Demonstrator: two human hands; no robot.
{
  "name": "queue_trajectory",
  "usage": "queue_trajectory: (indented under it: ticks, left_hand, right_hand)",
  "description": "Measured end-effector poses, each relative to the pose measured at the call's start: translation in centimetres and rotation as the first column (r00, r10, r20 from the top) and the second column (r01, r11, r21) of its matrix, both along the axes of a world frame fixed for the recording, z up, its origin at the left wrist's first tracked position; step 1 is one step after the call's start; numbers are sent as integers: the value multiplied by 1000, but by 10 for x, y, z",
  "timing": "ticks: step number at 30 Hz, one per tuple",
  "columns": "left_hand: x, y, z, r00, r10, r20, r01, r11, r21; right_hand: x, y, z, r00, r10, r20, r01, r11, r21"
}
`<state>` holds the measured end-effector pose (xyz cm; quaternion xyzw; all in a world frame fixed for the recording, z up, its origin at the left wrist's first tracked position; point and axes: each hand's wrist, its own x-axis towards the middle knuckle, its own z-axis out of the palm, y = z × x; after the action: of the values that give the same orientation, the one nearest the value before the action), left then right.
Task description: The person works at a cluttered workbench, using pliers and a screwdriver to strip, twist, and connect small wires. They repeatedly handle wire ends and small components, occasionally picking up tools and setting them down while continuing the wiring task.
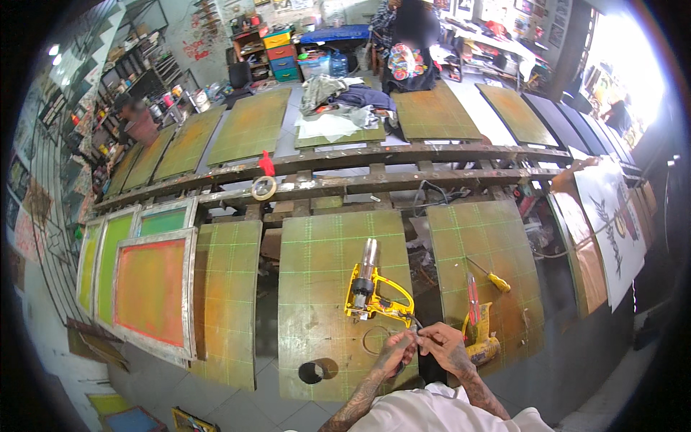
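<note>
A yellow heat gun [381,306] lies with its housing opened, the metal nozzle tube [370,253] pointing away from me. Just below its handle, my left hand [396,351] is closed in a pinch at the gun's dark cord. My right hand [444,344] is pinched too, fingertips meeting the left ones; what lies between them is too small to make out. To the right, on the neighbouring board, are a yellow housing part [484,338], a red-handled tool [472,297] and a screwdriver [497,281] with a yellow handle. A thin ring [373,340] rests beside my left hand.
Green-gridded boards [324,252] stand in rows with gaps between them. Framed screens [155,295] lean at the left. A tape roll [264,188] hangs on the rail, and clothes [338,101] are heaped beyond it. Another person [410,50] is at the far side.
</note>
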<state>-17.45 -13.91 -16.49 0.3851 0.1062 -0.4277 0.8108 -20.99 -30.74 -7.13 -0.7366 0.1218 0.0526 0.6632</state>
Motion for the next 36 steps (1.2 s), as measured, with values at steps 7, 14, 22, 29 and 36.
queue_trajectory:
  ticks: [7, 14, 22, 29, 36]
  left_hand:
    - [2, 7, -2, 991, -135, -20, 133, 987, -90]
    - [-4, -6, -24, 996, -41, -81, 47, 996, 80]
    - [11, -10, 22, 973, -159, 168, 128, 975, 179]
    - [12, -12, 3, 926, -272, 260, 252, 962, 108]
    - [13, -14, 33, 786, -320, 529, 196, 940, 278]
  right_hand:
    - [-2, -5, -13, 996, 86, -16, -84, 994, 75]
    - [-8, 2, 0, 958, 182, 224, -94, 931, -352]
    - [-9, 5, 1, 988, 58, 146, -19, 968, -251]
    - [-14, 0, -16, 980, -181, 79, 179, 984, 24]
    - [-25, -1, -23, 984, -168, 67, 166, 986, 29]
